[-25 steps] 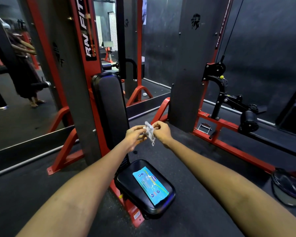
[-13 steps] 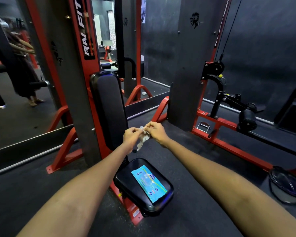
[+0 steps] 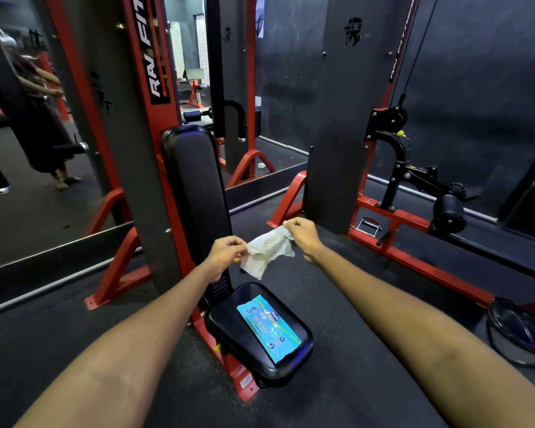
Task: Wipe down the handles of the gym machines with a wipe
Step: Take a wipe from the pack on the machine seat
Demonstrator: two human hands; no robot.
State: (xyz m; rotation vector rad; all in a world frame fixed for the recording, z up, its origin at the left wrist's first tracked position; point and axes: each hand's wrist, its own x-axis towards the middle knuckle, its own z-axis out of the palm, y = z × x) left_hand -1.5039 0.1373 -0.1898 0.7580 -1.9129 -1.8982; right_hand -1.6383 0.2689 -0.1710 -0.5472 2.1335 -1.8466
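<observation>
one wipe [image 3: 267, 250], two hands pinching

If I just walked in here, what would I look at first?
Probably the crumpled white wipe stretched between the left hand and the right hand, each pinching one end, in the middle of the view. Just below it, a bright blue wipes packet lies flat on the black padded seat. Behind them rises the red machine frame with white lettering.
</observation>
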